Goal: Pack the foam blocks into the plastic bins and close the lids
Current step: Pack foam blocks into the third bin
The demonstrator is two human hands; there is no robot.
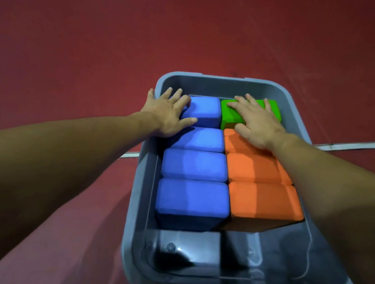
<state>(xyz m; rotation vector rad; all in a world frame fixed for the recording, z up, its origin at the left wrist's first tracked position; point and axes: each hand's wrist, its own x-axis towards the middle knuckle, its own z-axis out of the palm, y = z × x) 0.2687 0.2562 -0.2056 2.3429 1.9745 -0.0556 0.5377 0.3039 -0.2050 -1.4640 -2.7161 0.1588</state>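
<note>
Two bare forearms reach forward from the bottom corners of the view, over a grey plastic bin (137,206) with rounded corners and smooth, slightly glossy walls. The bin's near end shows bare moulded floor with small round bumps. Beyond that, matte, fine-grained foam blocks with softly rounded edges stand packed in two rows. The left row holds four blue rectangular foam blocks (196,166), set side by side and touching. The right row holds three orange rectangular foam blocks (262,198), the nearest sitting slightly tilted, and one green foam block (231,115) at the far end.

The left hand (168,113) lies flat with fingers spread and straight on the farthest blue block, its little finger by the bin's rim, so this grip is spread apart and clamps nothing. The right hand (255,123) presses palm-down with straight fingers on the green block, its heel over the farthest orange block; that grip is likewise spread flat.

The bin sits on a dark red floor (77,34) with a smooth, dull finish. A pale strip (358,145) crosses the floor behind the bin.
</note>
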